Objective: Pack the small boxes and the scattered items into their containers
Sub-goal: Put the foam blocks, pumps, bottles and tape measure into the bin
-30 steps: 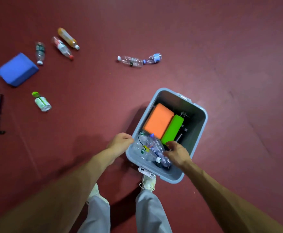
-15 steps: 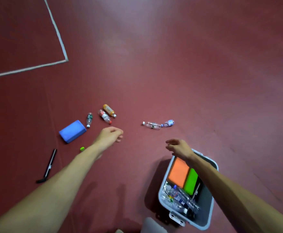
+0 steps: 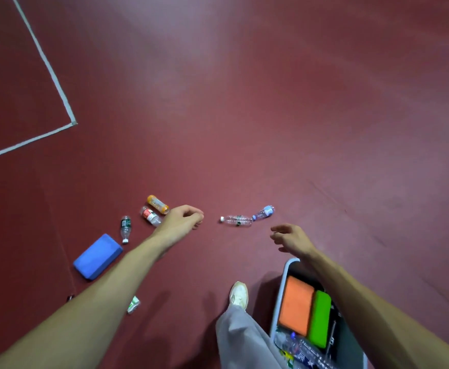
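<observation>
A grey bin (image 3: 284, 286) stands at the lower right and holds an orange block (image 3: 295, 304), a green block (image 3: 319, 318) and clear bottles (image 3: 298, 348). My right arm crosses over it. My right hand (image 3: 291, 239) is held above the floor with fingers apart and nothing in it. My left hand (image 3: 182, 221) has its fingers loosely curled and is empty. Between the hands lie a clear bottle (image 3: 236, 220) and a crushed blue-labelled bottle (image 3: 264, 213). Left of my left hand lie an orange bottle (image 3: 158, 204), a red-labelled bottle (image 3: 150, 216), a green-labelled bottle (image 3: 125, 228) and a blue block (image 3: 97, 256).
The floor is dark red with a white line corner (image 3: 71, 121) at the upper left. My grey trouser leg and white shoe (image 3: 239, 294) step forward beside the bin. A small green-and-white bottle (image 3: 133, 304) shows under my left forearm.
My hands have left the bin and reached forward over the floor. The view has tilted up and moved ahead, so the bin sits lower right, and my foot has stepped forward.
</observation>
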The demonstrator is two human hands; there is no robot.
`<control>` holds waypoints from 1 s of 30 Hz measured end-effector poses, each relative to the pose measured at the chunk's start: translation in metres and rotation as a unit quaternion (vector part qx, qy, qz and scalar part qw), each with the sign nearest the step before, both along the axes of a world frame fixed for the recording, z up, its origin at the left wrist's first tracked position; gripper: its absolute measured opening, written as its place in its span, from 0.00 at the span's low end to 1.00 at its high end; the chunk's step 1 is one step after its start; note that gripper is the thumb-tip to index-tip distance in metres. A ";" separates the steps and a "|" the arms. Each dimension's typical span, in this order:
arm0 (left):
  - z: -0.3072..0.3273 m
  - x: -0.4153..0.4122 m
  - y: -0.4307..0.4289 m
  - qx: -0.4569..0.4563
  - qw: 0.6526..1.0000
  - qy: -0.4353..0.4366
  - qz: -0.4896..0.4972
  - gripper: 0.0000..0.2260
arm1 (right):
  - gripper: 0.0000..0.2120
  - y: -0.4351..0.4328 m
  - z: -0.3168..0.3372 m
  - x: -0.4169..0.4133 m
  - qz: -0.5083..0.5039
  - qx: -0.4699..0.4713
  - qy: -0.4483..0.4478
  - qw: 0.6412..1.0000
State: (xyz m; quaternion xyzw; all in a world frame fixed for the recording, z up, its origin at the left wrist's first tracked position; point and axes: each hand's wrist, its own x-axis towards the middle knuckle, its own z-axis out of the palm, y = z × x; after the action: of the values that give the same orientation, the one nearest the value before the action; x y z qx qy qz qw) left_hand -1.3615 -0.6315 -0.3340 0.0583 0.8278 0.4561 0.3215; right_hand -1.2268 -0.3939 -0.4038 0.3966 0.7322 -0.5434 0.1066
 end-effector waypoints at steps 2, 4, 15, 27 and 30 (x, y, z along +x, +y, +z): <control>-0.009 -0.031 0.039 -0.023 0.999 -0.015 -0.019 0.05 | 0.14 0.030 -0.008 -0.030 -0.018 -0.017 -0.017 1.000; -0.018 -0.059 0.073 -0.056 0.997 -0.031 -0.038 0.04 | 0.14 0.057 -0.013 -0.054 -0.035 -0.031 -0.036 0.998; -0.107 -0.224 0.225 -0.149 0.984 -0.041 -0.084 0.07 | 0.17 0.183 -0.072 -0.192 -0.084 -0.053 -0.107 0.989; -0.412 -0.346 0.356 -0.250 0.950 -0.098 -0.162 0.10 | 0.15 0.291 -0.358 -0.333 -0.207 -0.106 -0.159 0.960; -0.513 -0.342 0.377 -0.281 0.934 -0.108 -0.192 0.11 | 0.20 0.303 -0.463 -0.343 -0.230 -0.122 -0.193 0.946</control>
State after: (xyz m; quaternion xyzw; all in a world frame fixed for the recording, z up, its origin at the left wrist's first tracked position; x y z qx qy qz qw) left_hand -1.7039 -0.2550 -0.8474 0.0736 0.8555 0.1375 0.4937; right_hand -1.5696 -0.0911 -0.8672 0.6354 0.5143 -0.5518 0.1654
